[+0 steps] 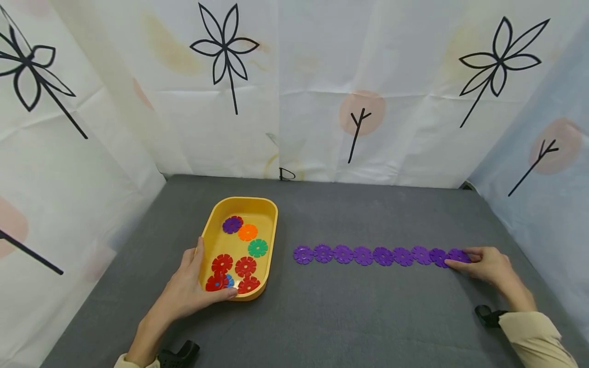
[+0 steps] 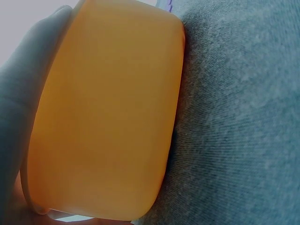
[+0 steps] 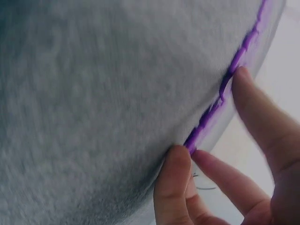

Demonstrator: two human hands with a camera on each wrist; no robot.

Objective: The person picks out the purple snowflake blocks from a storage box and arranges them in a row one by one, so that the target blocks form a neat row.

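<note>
My left hand (image 1: 186,286) grips the near left corner of a yellow tray (image 1: 273,230), thumb on the near rim and fingers along the left side. The tray's orange-looking outer wall (image 2: 108,112) fills much of the left wrist view. Inside lie several flower-shaped discs: red discs (image 1: 245,266), a green disc (image 1: 257,248), an orange disc (image 1: 247,232) and a purple disc (image 1: 231,225), plus a partly covered blue one. A row of purple flower discs (image 1: 362,256) lies flat to the right. At its right end, my right hand (image 1: 492,266) holds the last purple disc (image 1: 457,255) between thumb and fingers.
A grey cloth (image 1: 359,317) covers the table. White fabric (image 1: 313,61) printed with flowers and twigs hangs behind it and along both sides. Black straps (image 1: 490,316) are around the wrists, near the light sleeves (image 1: 534,337).
</note>
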